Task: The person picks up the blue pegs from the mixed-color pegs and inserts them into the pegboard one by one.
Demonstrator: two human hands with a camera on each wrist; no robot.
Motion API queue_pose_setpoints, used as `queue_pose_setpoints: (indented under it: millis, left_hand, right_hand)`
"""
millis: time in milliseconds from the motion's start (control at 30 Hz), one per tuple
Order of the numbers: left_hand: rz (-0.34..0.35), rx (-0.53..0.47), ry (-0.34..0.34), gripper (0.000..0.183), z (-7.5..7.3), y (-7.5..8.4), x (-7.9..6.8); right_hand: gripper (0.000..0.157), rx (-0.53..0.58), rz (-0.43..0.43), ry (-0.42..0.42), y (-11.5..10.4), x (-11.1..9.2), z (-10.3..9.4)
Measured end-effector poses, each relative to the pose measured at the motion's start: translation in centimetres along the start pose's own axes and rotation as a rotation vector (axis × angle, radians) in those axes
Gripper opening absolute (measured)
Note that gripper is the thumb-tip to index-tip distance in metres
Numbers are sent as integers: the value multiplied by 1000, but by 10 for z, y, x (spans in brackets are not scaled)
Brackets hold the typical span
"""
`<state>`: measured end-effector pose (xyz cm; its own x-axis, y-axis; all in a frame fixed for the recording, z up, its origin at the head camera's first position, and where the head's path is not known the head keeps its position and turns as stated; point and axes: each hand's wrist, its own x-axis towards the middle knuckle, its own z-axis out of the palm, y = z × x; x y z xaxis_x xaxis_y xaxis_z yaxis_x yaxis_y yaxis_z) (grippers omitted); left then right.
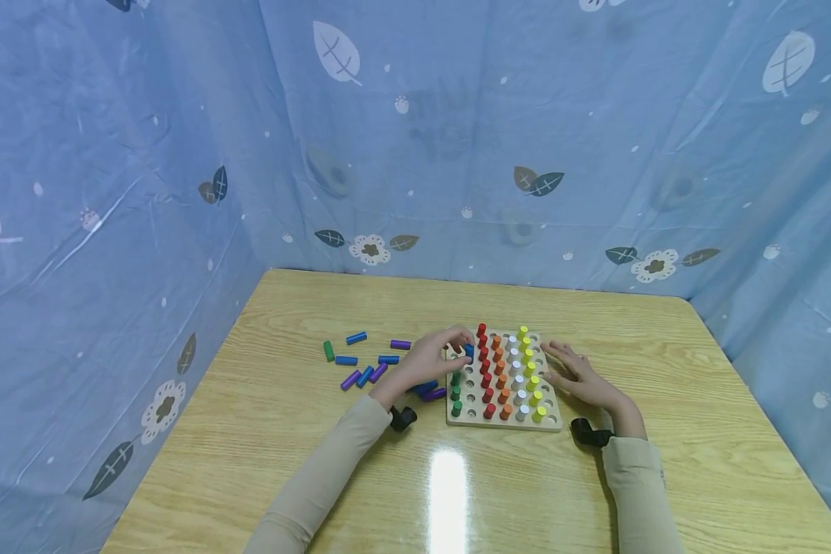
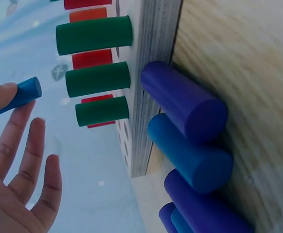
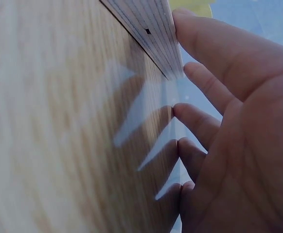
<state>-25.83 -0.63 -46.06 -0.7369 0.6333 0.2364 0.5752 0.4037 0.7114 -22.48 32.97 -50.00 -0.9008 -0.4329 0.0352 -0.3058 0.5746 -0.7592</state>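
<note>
My left hand (image 1: 428, 360) is over the left side of a wooden pegboard (image 1: 460, 422). Between its thumb and forefinger it pinches a blue peg (image 2: 27, 93), held clear of the board, while the other fingers spread loosely. Green pegs (image 2: 95, 36) stand in the leftmost column, with a column of bare holes beside it. Red (image 1: 488, 381), orange (image 1: 501, 382), white (image 1: 518, 382) and yellow pegs (image 1: 533, 383) fill further columns. My right hand (image 1: 585, 383) lies at the board's right side, its thumb against the edge in the right wrist view and its fingertips on the table.
Loose blue pegs (image 1: 356, 338), purple pegs (image 1: 350, 380) and one green peg (image 1: 328, 351) lie scattered left of the board. A purple peg (image 2: 185, 102) leans close to the board's side. A blue patterned curtain (image 1: 457, 154) surrounds the wooden table (image 1: 526, 492).
</note>
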Motion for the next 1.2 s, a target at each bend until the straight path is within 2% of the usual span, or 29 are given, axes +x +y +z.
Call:
queue_pose_setpoints:
  millis: [167, 467, 667, 867, 1200]
  left_hand:
    - [-22, 23, 5, 29, -3, -2, 5]
    - [-9, 64, 2, 30, -9, 0, 18]
    - [8, 54, 9, 29, -12, -1, 28]
    - [1, 85, 31, 26, -15, -7, 35]
    - [-54, 132, 22, 22, -18, -14, 43]
  right_hand:
    - [58, -1, 5, -7, 14, 2, 0]
    - [59, 12, 8, -8, 12, 1, 0]
    - [59, 0, 12, -14, 14, 1, 0]
    - [60, 2, 3, -17, 16, 1, -1]
    - [59, 14, 4, -20, 15, 0, 0]
